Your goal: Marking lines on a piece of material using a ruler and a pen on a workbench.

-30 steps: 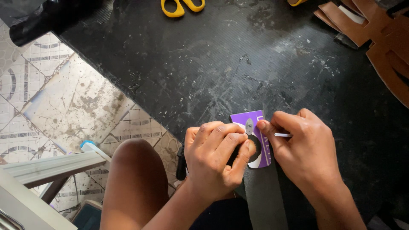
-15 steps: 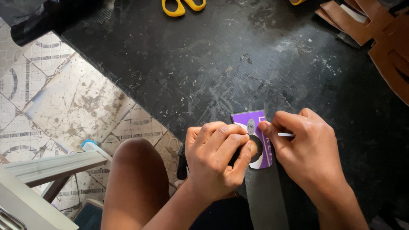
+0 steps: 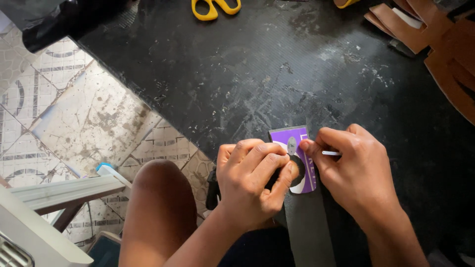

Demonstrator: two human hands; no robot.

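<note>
Two hands meet over a purple card (image 3: 303, 163) lying at the near edge of a black mat (image 3: 277, 74): the left hand (image 3: 255, 180) curls closed on its left side, the right hand (image 3: 356, 173) pinching a thin white stick (image 3: 330, 153) just right, card's long axis running away from the person.

Both hands (image 3: 257, 180) (image 3: 354, 173) pinch purple card (image 3: 297, 143) on blk mat (image 3: 277, 69).

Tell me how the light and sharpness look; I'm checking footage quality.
Head view: daylight brightens the tiled floor, the black mat stays dark with faint sheen, both hands and the purple card are sharp, without blur.
</note>
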